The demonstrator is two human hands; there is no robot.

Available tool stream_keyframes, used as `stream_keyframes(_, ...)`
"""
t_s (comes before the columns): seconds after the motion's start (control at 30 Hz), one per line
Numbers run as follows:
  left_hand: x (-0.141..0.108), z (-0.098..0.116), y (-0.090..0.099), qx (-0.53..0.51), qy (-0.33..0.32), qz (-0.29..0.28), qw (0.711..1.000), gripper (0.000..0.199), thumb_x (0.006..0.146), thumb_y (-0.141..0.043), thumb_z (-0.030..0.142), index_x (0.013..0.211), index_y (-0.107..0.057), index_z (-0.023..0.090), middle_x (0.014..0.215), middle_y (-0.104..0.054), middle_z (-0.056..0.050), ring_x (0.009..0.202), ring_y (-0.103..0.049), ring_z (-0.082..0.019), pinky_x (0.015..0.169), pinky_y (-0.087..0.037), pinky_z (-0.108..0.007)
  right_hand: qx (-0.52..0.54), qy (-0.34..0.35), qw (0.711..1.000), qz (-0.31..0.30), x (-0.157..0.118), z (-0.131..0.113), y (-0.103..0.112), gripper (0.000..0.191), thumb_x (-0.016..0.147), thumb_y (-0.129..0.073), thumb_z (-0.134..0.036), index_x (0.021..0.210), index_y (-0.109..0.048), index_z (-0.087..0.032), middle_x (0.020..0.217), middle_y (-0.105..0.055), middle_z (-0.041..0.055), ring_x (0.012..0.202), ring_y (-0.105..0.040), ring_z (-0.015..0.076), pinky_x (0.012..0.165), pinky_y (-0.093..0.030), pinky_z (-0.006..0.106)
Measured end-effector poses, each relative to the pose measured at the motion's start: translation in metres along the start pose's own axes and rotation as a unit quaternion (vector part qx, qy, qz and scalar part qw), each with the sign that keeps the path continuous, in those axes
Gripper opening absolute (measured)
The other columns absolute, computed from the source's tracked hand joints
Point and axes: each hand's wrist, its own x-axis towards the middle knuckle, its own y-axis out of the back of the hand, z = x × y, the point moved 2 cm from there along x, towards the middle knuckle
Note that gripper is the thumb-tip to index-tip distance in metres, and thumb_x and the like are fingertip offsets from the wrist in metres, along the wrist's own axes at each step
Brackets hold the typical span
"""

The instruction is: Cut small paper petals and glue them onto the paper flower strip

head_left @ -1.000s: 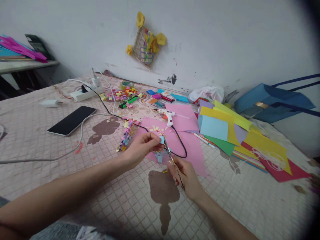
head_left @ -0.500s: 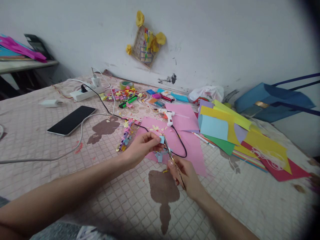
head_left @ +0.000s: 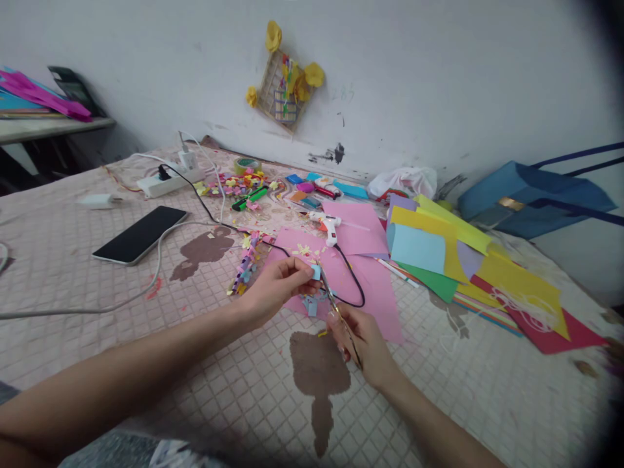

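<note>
Between its thumb and fingers, my left hand point(head_left: 280, 289) pinches a small light blue paper piece point(head_left: 316, 272). My right hand point(head_left: 358, 338) is closed around scissors point(head_left: 336, 302), whose blades point up beside that paper. Below the left fingertips lie light blue paper scraps point(head_left: 312, 307) on a pink sheet point(head_left: 377, 292). Yellow paper bits point(head_left: 305, 250) are scattered just beyond. A strip covered in small coloured paper flowers point(head_left: 246, 263) rests left of my left hand. Farther back on the pink paper is a white glue gun point(head_left: 330, 229) with a black cable.
A phone point(head_left: 140, 235) and a power strip point(head_left: 168, 182) with cables lie at left. Paper flowers point(head_left: 234, 184) and a tape roll point(head_left: 247, 165) sit at the back. Coloured sheets point(head_left: 419, 247) spread out at right, near a blue bag point(head_left: 531, 201) by the wall.
</note>
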Motion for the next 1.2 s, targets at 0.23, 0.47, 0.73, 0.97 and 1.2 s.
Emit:
stream_keyframes(0.23, 0.001, 0.000, 0.001, 0.002, 0.000, -0.005, 1.000, 0.018, 0.073, -0.066, 0.022, 0.070, -0.050, 0.013, 0.067, -0.063, -0.002, 0.065, -0.060, -0.011, 0.067, -0.047, -0.024, -0.001, 0.001, 1.000, 0.001, 0.000, 0.003, 0.000, 0.039, 0.082, -0.046, -0.051, 0.062, -0.040, -0.019, 0.050, -0.037, -0.0063, 0.041, -0.034, 0.0073, 0.040, -0.028, 0.020)
stream_keyframes(0.47, 0.002, 0.001, 0.003, 0.018, -0.002, -0.013, 1.000, 0.020, 0.071, -0.067, 0.024, 0.070, -0.051, 0.013, 0.068, -0.063, -0.002, 0.065, -0.060, -0.011, 0.068, -0.047, -0.026, -0.015, -0.009, 1.000, -0.003, -0.001, 0.007, 0.002, 0.040, 0.083, -0.045, -0.053, 0.063, -0.039, -0.019, 0.048, -0.036, -0.0068, 0.040, -0.034, 0.0073, 0.039, -0.026, 0.020)
stream_keyframes(0.73, 0.005, 0.009, 0.006, 0.063, -0.002, -0.043, 0.997, 0.021, 0.072, -0.067, 0.027, 0.071, -0.053, 0.013, 0.070, -0.065, -0.004, 0.064, -0.062, -0.012, 0.068, -0.047, -0.028, -0.021, 0.002, 1.000, -0.009, -0.001, 0.005, 0.004, 0.039, 0.084, -0.044, -0.052, 0.063, -0.043, -0.019, 0.047, -0.039, -0.0058, 0.040, -0.035, 0.0078, 0.039, -0.027, 0.020)
stream_keyframes(0.97, 0.009, 0.012, 0.011, 0.081, 0.008, -0.067, 0.994, 0.021, 0.071, -0.068, 0.027, 0.071, -0.054, 0.012, 0.072, -0.065, -0.004, 0.066, -0.063, -0.012, 0.070, -0.049, -0.027, -0.022, -0.004, 1.000, -0.006, -0.001, 0.002, 0.006, 0.039, 0.082, -0.047, -0.053, 0.062, -0.045, -0.018, 0.046, -0.038, -0.0061, 0.039, -0.034, 0.0073, 0.037, -0.026, 0.020)
stream_keyframes(1.2, 0.008, 0.016, 0.010, 0.080, -0.001, -0.074, 0.994, 0.020, 0.072, -0.067, 0.026, 0.071, -0.052, 0.012, 0.077, -0.065, -0.006, 0.067, -0.063, -0.012, 0.069, -0.048, -0.026, 0.057, -0.036, 0.997, -0.031, -0.002, -0.005, 0.005, 0.045, 0.078, -0.044, -0.061, 0.064, -0.045, -0.018, 0.045, -0.035, -0.0074, 0.037, -0.032, 0.0070, 0.037, -0.027, 0.020)
